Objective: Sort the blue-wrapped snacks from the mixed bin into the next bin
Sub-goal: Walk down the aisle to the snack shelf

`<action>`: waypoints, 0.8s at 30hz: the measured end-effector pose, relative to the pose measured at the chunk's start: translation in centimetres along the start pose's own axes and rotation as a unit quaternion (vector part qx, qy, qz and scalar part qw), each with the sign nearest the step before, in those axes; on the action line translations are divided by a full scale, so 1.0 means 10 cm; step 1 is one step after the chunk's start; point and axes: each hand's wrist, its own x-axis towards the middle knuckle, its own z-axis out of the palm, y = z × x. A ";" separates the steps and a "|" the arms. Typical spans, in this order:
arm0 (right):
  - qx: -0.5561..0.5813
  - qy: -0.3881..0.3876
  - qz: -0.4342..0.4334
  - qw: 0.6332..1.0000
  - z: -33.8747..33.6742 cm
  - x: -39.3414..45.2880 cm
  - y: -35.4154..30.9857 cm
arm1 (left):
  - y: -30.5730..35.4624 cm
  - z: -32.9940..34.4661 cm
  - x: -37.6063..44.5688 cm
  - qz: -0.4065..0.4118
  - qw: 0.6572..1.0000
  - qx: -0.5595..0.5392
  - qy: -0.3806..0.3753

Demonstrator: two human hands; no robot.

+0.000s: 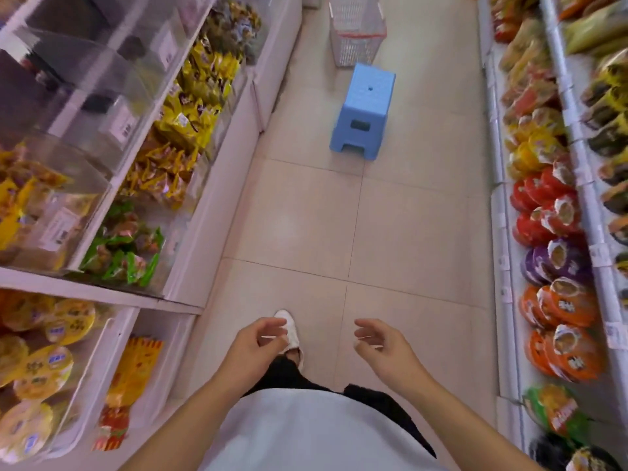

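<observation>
My left hand and my right hand hang in front of me over the tiled aisle floor, fingers loosely curled, holding nothing. Clear snack bins line the shelf on my left: green-wrapped snacks, orange-yellow packets and yellow packets. The farthest bin holds mixed dark and bluish wrappers, too blurred to make out. Both hands are far from every bin.
A blue plastic stool stands in the aisle ahead, with a white wire basket behind it. Shelves of bowl noodles run along the right. Yellow cups fill the lower left shelf. My white shoe is on the floor.
</observation>
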 end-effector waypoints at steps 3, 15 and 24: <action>0.004 -0.009 -0.005 1.000 -0.18 0.44 -0.42 | 0.43 -0.19 0.57 0.018 1.000 0.019 -0.015; -0.003 -0.020 0.002 1.000 -1.38 2.58 -1.40 | 2.25 -0.23 2.68 0.015 0.999 0.034 0.000; -0.078 -0.053 -0.027 0.995 -2.50 4.03 -2.46 | 3.41 -0.06 3.85 0.019 1.000 -0.001 0.019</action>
